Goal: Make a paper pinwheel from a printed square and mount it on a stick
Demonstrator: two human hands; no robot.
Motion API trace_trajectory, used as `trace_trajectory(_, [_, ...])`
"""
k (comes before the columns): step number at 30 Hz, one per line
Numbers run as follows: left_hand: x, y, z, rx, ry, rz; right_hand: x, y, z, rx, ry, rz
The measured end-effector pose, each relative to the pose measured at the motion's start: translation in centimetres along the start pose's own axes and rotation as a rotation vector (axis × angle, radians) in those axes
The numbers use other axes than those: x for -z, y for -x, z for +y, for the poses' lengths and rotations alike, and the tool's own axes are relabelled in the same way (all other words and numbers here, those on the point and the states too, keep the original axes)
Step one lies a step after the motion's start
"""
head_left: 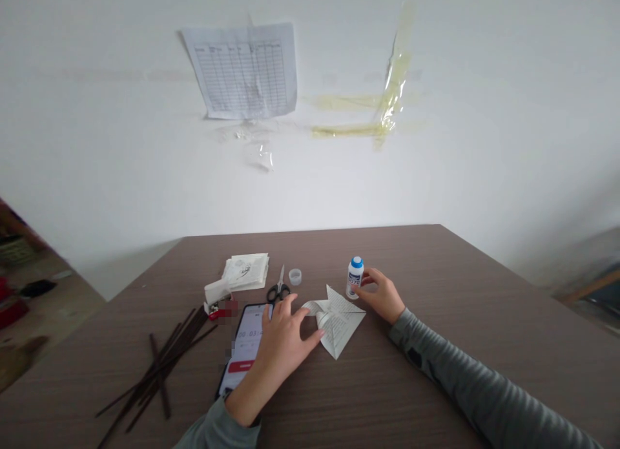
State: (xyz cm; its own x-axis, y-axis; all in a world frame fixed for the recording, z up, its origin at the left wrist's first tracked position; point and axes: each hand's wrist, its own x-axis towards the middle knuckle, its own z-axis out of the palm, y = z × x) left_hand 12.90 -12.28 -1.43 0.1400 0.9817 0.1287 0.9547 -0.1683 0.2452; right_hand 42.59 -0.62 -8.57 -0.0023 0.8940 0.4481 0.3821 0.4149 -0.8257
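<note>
One plastic bottle (355, 279), white with a rounded blue top, is held upright on the wood-grained table (436, 274) by the right hand (385, 296), with narrowed fingers. Just beside it, a pinwheel (339, 334) of thin printed paper is laid, with pointed, folded corners. The left hand (283, 339) is spread wide, partly above the glassy phone (246, 339), its thumb near the pinwheel.

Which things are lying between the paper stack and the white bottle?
In the head view, the scissors and a small translucent cup lie between them.
</note>
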Motion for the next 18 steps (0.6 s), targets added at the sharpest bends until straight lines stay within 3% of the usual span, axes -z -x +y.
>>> trace_trajectory(5, [0.6, 0.1, 0.2, 0.028, 0.006, -0.012, -0.7, -0.9, -0.1, -0.012, -0.059, -0.016])
trace_trajectory(10, [0.1, 0.1, -0.5, 0.003, 0.021, 0.013, -1.8, -2.8, -0.6, -0.016, -0.079, -0.055])
trace_trajectory(18, [-0.8, -0.2, -1.0, 0.011, -0.029, 0.039, -6.1, -7.0, -2.1, -0.013, -0.101, -0.173])
